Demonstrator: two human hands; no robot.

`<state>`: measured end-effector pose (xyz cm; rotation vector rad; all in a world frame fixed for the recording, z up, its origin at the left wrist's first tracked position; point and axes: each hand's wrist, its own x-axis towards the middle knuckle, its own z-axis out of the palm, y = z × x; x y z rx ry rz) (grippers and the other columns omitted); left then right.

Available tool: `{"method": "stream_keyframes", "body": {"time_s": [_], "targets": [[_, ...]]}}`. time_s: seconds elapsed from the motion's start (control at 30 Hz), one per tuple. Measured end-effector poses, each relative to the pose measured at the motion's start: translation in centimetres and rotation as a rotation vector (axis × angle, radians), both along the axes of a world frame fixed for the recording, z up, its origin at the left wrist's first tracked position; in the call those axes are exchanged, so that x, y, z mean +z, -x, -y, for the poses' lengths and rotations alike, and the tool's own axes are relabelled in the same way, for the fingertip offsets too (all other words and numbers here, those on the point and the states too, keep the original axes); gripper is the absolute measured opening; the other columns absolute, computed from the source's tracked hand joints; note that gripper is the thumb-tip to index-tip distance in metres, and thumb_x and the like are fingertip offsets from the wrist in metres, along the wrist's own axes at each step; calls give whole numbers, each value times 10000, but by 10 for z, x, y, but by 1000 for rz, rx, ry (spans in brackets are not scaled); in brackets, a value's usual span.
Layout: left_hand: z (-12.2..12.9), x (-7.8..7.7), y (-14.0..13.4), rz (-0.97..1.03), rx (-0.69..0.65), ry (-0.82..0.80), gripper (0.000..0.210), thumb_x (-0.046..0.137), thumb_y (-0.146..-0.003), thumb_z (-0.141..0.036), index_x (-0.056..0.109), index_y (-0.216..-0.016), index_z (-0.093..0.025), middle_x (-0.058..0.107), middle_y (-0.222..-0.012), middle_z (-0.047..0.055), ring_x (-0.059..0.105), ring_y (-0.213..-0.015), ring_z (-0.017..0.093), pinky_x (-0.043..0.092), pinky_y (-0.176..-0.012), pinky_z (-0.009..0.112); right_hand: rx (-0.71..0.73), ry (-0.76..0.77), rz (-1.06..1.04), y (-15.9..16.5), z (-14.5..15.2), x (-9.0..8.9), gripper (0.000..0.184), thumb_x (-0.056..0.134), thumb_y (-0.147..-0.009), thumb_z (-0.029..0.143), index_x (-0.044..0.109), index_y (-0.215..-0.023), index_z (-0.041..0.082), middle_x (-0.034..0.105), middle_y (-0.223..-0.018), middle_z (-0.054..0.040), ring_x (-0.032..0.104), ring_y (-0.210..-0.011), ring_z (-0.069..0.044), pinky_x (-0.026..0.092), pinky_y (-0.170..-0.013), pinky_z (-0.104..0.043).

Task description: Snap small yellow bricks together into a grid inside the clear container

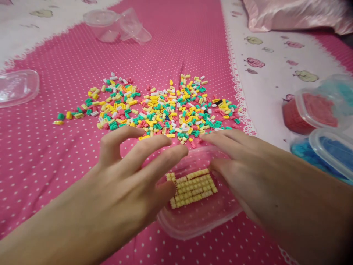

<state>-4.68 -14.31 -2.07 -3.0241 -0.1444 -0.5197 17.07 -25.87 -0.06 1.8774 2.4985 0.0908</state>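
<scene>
A flat panel of joined cream-yellow bricks [195, 189] lies on a clear plastic lid [190, 227]. Beyond it, small toy bricks [162, 108] in yellow, green, white and coral are heaped on the cloth. My left hand [135, 173] hovers at the panel's left side with fingers spread and bent; its thumb overlaps the panel's left part, and I cannot tell whether it touches. Over the lid's right side, my right hand [248, 169] has its index finger stretched to the heap's near edge. Its thumb sits apart, by the panel's upper right corner. Nothing shows in either hand.
At the right stand a tub of red bricks [306, 110] and a tub of blue bricks [325, 154]. Clear cups [110, 25] lie at the back left, and another clear lid [19, 88] is at the far left. A pink pillow [295, 14] rests at the back right.
</scene>
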Motion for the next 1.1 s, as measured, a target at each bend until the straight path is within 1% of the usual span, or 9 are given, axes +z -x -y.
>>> {"method": "stream_keyframes", "body": {"time_s": [0.17,0.37,0.47,0.6,0.67,0.77,0.83,0.97,1.1], "targets": [[1,-2,-1,-4,-4,-10,317,390,-1038,-272,705,-1007,-280,528,-1473,-1,473,-1339,264,217,-1215,572,10,74,-5,-2,-2,2,200,554,-918,204,701,-783,220,695,-913,-104,594,-956,-263,506,-830,-412],[-1,-1,0,1,-11,10,274,413,-1045,-287,684,-1012,-271,522,-1475,6,455,-1361,253,199,-1219,551,12,81,-23,-2,-1,2,184,588,-902,246,679,-743,227,681,-861,-107,588,-950,-279,502,-858,-444],[-2,0,0,22,-23,8,239,435,-1035,-262,674,-1039,-262,528,-1468,20,476,-1337,263,223,-1203,553,-8,42,-17,0,-1,2,166,569,-904,227,688,-789,226,692,-886,-105,595,-956,-281,510,-856,-449],[-2,2,0,33,-13,12,233,431,-1028,-225,654,-1088,-251,521,-1480,37,483,-1336,288,256,-1180,576,-9,-12,-22,2,6,-1,171,536,-925,227,704,-893,223,717,-984,-119,607,-1009,-288,522,-865,-446],[-2,4,-1,26,-1,17,250,415,-1038,-234,652,-1119,-242,509,-1494,51,471,-1356,300,268,-1167,589,-7,-47,-32,-1,13,-7,195,514,-939,223,708,-959,225,722,-1067,-126,599,-1095,-302,522,-903,-462],[-2,6,-3,-24,-15,2,303,389,-1041,-226,661,-1175,-220,514,-1498,68,464,-1369,301,287,-1156,578,5,-117,-74,-8,22,-18,276,446,-965,193,697,-1075,227,694,-1233,-123,549,-1249,-314,502,-988,-505],[-3,8,-3,-64,-27,-11,331,377,-1037,-221,677,-1176,-211,518,-1502,64,462,-1376,295,286,-1162,570,1,-132,-115,-12,20,-23,341,377,-986,162,685,-1112,236,684,-1268,-101,559,-1260,-293,511,-997,-499],[-4,8,-2,-79,2,-2,341,377,-1041,-251,696,-1158,-218,503,-1524,33,439,-1395,280,244,-1190,549,-26,-76,-164,-14,11,-19,375,331,-1009,155,682,-1108,242,710,-1202,-67,620,-1193,-266,551,-960,-451],[-4,7,-2,-77,-7,13,323,399,-1024,-228,695,-1151,-219,493,-1532,21,432,-1393,266,194,-1215,524,3,-98,-185,-14,19,-17,371,353,-990,150,646,-1206,220,659,-1348,-97,548,-1321,-304,504,-1056,-525]]}}
